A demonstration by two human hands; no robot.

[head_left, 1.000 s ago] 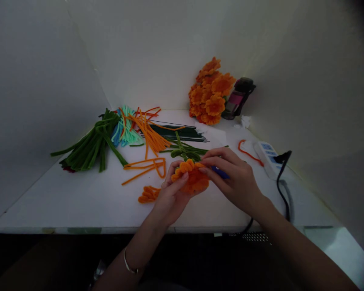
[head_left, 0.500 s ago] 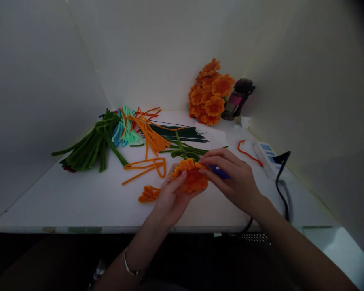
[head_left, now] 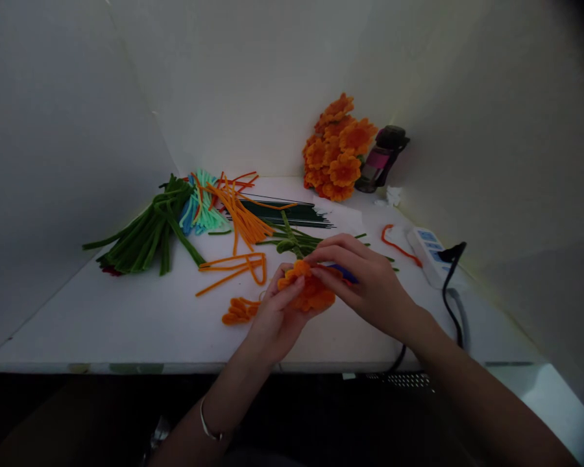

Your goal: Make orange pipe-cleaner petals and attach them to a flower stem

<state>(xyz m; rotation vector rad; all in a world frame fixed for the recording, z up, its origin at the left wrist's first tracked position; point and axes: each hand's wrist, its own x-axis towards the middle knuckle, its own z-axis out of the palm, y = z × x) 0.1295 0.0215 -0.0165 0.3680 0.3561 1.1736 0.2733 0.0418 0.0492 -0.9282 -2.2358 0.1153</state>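
Note:
My left hand [head_left: 272, 318] is closed around an orange pipe-cleaner flower [head_left: 312, 293] held just above the white table [head_left: 126, 318]. My right hand [head_left: 365, 282] pinches the flower's top petals with its fingertips; a small blue object [head_left: 344, 272] shows under its fingers, but I cannot tell what it is. A short curled orange piece [head_left: 237, 311] lies on the table just left of my left hand. Green stems with leaves [head_left: 292, 243] lie right behind the flower.
Bundles of green [head_left: 146, 233], mint and blue [head_left: 202, 207] and orange [head_left: 241, 217] pipe cleaners lie at the back left, with dark green wires [head_left: 292, 213]. A bunch of finished orange flowers [head_left: 338, 152] and a dark bottle [head_left: 383, 159] stand at the back. A power strip [head_left: 431, 250] with black cable sits right.
My right hand has moved left over the flower's top and now pinches its petals. The flower has tilted slightly in my left hand.

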